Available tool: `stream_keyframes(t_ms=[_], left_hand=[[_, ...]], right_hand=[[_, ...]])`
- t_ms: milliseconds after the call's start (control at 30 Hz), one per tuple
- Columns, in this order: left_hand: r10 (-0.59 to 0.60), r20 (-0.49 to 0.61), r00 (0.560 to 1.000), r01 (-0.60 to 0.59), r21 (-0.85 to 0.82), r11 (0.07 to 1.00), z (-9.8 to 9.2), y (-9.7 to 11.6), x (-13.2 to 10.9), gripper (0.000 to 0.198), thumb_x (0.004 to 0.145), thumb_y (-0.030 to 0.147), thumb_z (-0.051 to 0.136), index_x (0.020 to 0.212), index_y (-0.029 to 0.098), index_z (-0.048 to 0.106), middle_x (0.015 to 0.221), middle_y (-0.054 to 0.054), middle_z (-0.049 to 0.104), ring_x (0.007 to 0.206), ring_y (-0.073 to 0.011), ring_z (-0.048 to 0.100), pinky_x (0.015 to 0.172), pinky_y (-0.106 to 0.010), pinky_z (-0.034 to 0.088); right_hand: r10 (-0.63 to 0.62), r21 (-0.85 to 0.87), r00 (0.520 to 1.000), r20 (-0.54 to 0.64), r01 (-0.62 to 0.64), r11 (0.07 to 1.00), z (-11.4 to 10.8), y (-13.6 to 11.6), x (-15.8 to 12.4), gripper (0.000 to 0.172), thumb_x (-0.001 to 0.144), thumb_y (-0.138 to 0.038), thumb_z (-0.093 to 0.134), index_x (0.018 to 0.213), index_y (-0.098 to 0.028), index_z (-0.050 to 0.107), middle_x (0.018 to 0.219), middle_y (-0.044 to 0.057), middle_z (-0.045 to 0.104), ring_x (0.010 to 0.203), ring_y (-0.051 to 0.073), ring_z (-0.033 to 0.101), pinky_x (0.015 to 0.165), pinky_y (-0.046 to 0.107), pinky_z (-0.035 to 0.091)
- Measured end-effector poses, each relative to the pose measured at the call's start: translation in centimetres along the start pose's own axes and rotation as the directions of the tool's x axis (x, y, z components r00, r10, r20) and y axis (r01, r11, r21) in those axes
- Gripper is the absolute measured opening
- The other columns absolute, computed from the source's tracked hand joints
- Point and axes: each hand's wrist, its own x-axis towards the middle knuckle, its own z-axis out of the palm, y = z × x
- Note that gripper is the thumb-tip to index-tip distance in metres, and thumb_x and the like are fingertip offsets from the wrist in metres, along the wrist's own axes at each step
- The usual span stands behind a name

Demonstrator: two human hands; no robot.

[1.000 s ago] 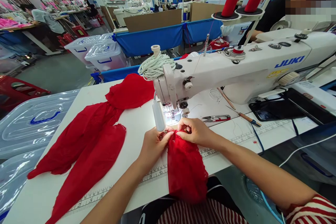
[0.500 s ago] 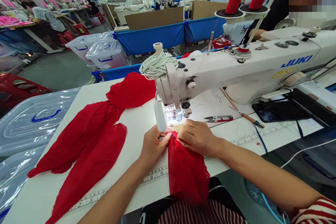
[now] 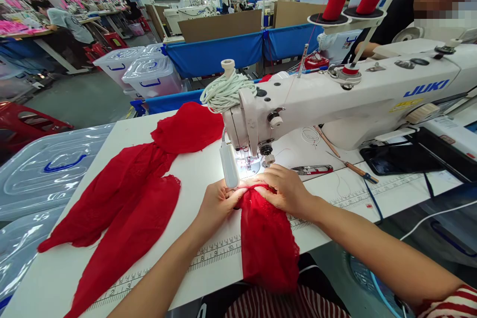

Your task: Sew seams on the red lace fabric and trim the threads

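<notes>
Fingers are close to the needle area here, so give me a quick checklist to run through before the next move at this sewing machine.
1. Grip: left hand and right hand both hold the red lace piece at its top edge: ok.
2. Clearance of fingertips from the presser foot: cannot tell, they are very near.
3. Light: work lamp lit: ok.
4. Tools: snips lie apart from the lace, to its right: ok.
5. Spare cloth: loose red fabric lies left, apart from the held piece: ok.

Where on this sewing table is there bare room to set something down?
Bare white table lies between the spread red fabric and the left hand, and right of the right hand, in front of the snips. It is crowded at the machine, where both hands pinch the lace piece.
</notes>
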Motion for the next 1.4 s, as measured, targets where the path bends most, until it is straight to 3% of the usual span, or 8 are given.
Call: stream_keyframes(t_ms=[100, 233, 467, 600, 733, 900, 1100, 1400], left_hand=[[-0.014, 0.083, 0.996, 0.013, 0.013, 1.000, -0.2, 0.6, 0.0, 0.040, 0.072, 0.041, 0.063, 0.050, 0.020, 0.037, 0.046, 0.007, 0.027, 0.047, -0.0082, 0.030, 0.045, -0.023, 0.025], [-0.014, 0.128, 0.992, 0.010, 0.037, 0.999, -0.2, 1.1, 0.1, 0.044, 0.074, 0.044, 0.059, 0.052, 0.021, 0.028, 0.051, 0.007, 0.020, 0.049, -0.0068, 0.018, 0.045, -0.023, 0.016], [-0.004, 0.068, 0.998, 0.002, 0.039, 0.999, 0.1, 1.5, -0.1, 0.035, 0.074, 0.047, 0.057, 0.056, 0.019, 0.046, 0.049, 0.005, 0.031, 0.049, -0.0092, 0.028, 0.045, -0.024, 0.022], [-0.012, 0.017, 1.000, 0.010, 0.130, 0.991, 0.0, 1.7, 0.1, 0.032, 0.074, 0.043, 0.057, 0.055, 0.019, 0.048, 0.048, 0.005, 0.036, 0.048, -0.0098, 0.032, 0.045, -0.024, 0.023], [-0.029, 0.058, 0.998, 0.018, 0.173, 0.985, -0.3, 2.1, 0.7, 0.029, 0.077, 0.038, 0.053, 0.056, 0.019, 0.047, 0.050, 0.005, 0.038, 0.048, -0.0102, 0.034, 0.046, -0.024, 0.026], [-0.075, 0.180, 0.981, 0.052, 0.132, 0.990, -0.5, 2.5, 1.2, 0.024, 0.079, 0.036, 0.050, 0.063, 0.018, 0.051, 0.054, 0.005, 0.039, 0.050, -0.0098, 0.034, 0.048, -0.023, 0.030], [-0.126, 0.195, 0.973, 0.113, 0.077, 0.991, -0.5, 2.7, 1.3, 0.026, 0.077, 0.039, 0.056, 0.063, 0.017, 0.050, 0.056, 0.005, 0.037, 0.052, -0.0094, 0.034, 0.049, -0.022, 0.030], [-0.113, 0.249, 0.962, 0.136, -0.077, 0.988, -0.5, 2.4, 1.2, 0.029, 0.077, 0.039, 0.061, 0.062, 0.017, 0.049, 0.055, 0.005, 0.043, 0.053, -0.0087, 0.038, 0.051, -0.022, 0.032]], right_hand=[[0.033, 0.025, 0.999, 0.022, -0.034, 0.999, 0.1, -0.1, 0.1, 0.012, 0.087, -0.022, 0.050, 0.085, -0.020, 0.062, 0.075, 0.003, 0.063, 0.073, 0.017, 0.049, 0.064, 0.029, 0.037], [0.037, 0.052, 0.999, 0.018, -0.038, 0.998, 0.2, -0.1, 0.1, 0.013, 0.088, -0.023, 0.050, 0.080, -0.020, 0.059, 0.074, 0.003, 0.062, 0.071, 0.017, 0.047, 0.064, 0.029, 0.037], [0.049, 0.146, 0.998, 0.033, -0.053, 0.988, 0.2, -0.3, 0.2, 0.011, 0.087, -0.021, 0.049, 0.078, -0.019, 0.056, 0.076, 0.003, 0.062, 0.072, 0.017, 0.048, 0.067, 0.029, 0.038], [0.211, 0.238, 0.967, 0.143, -0.240, 0.941, 0.0, -1.0, 0.5, 0.008, 0.083, -0.020, 0.052, 0.075, -0.020, 0.054, 0.069, 0.000, 0.058, 0.064, 0.014, 0.049, 0.060, 0.026, 0.036], [0.340, 0.139, 0.928, 0.153, -0.361, 0.922, 0.1, -1.3, 0.8, 0.005, 0.082, -0.021, 0.052, 0.086, -0.021, 0.056, 0.069, -0.001, 0.060, 0.066, 0.015, 0.054, 0.059, 0.025, 0.036], [0.341, 0.104, 0.930, 0.138, -0.356, 0.929, 0.4, -0.7, 0.8, 0.011, 0.084, -0.022, 0.049, 0.092, -0.020, 0.057, 0.072, 0.001, 0.063, 0.069, 0.017, 0.057, 0.062, 0.026, 0.038], [0.298, 0.157, 0.948, 0.109, -0.313, 0.937, 0.5, -0.2, 0.5, 0.015, 0.086, -0.021, 0.047, 0.095, -0.020, 0.059, 0.076, 0.002, 0.065, 0.073, 0.016, 0.058, 0.067, 0.027, 0.040], [0.252, 0.124, 0.966, -0.059, -0.243, 0.962, 0.5, -0.1, 1.0, 0.014, 0.086, -0.021, 0.051, 0.076, -0.020, 0.060, 0.071, 0.002, 0.064, 0.072, 0.016, 0.054, 0.068, 0.027, 0.039]])
